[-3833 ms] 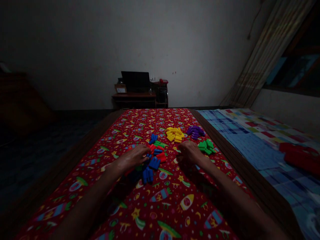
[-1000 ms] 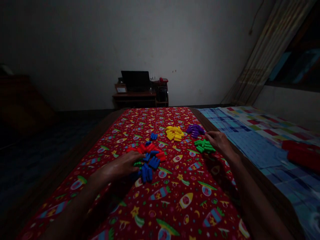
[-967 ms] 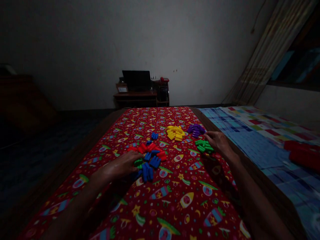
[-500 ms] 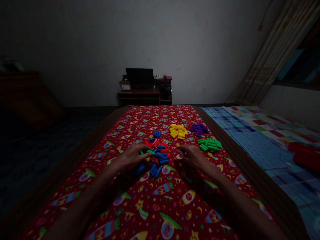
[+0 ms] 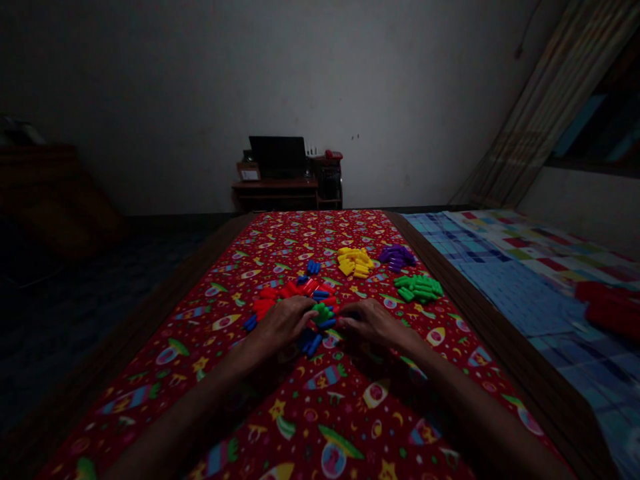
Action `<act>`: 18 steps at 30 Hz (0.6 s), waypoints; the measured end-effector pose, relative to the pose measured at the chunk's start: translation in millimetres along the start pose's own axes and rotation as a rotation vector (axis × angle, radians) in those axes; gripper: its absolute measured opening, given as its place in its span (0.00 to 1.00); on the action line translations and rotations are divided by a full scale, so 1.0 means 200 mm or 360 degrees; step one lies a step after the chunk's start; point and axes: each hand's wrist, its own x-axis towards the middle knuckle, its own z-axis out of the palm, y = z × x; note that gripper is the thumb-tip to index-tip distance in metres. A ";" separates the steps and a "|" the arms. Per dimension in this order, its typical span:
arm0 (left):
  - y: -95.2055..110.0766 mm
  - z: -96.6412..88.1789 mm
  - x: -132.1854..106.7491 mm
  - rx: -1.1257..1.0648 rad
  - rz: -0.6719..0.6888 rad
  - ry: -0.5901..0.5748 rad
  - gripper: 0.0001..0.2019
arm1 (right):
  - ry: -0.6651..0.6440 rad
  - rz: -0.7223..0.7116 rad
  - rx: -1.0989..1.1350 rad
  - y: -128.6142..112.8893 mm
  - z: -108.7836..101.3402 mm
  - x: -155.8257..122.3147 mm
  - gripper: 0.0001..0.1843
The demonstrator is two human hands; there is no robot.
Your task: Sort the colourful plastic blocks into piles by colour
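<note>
A mixed heap of red, blue and green plastic pegs (image 5: pixel 300 300) lies mid-table on a red patterned cloth (image 5: pixel 320 413). My left hand (image 5: pixel 283 323) rests palm down on the heap's near side, fingers curled over green pegs (image 5: pixel 323 312). My right hand (image 5: pixel 367 321) lies just right of the heap, its fingertips reaching into it, fingers bent. Whether either hand grips a peg is hidden in the dim light. Farther back sit sorted piles: yellow pegs (image 5: pixel 354 261), purple pegs (image 5: pixel 397 256) and a green pile (image 5: pixel 419 288).
A few blue pegs (image 5: pixel 313 267) lie apart behind the heap. The table's wooden edge (image 5: pixel 500 347) runs along the right, beside a checked mattress (image 5: pixel 525 280) with a red object (image 5: pixel 607 310). A desk with a dark screen (image 5: pixel 280 167) stands at the far wall.
My right hand came back from the green pile to the mixed heap. My left hand slid right onto the heap, and the red and blue pegs got spread out to the left.
</note>
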 end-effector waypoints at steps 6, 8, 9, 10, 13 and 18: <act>0.00 0.04 0.03 -0.0228 -0.0027 -0.0103 0.13 | 0.0139 -0.0123 0.0069 -0.02 0.04 0.01 0.15; -0.03 0.01 0.03 -0.0198 -0.0020 -0.0051 0.14 | 0.0193 -0.0065 -0.0038 -0.02 -0.01 0.03 0.12; -0.06 -0.02 0.03 -0.0135 -0.0012 -0.0013 0.14 | 0.0265 -0.0014 -0.0108 -0.01 -0.06 0.03 0.12; -0.10 -0.04 0.02 -0.0046 -0.0004 0.0023 0.15 | 0.0357 0.0048 -0.0178 0.02 -0.12 0.03 0.12; -0.26 -0.09 -0.03 0.0267 -0.0030 0.0007 0.14 | 0.0646 0.0297 -0.0393 0.17 -0.34 -0.01 0.13; -0.37 -0.09 -0.07 0.0496 -0.0241 -0.0169 0.14 | 0.0912 0.0876 -0.0697 0.44 -0.61 -0.18 0.18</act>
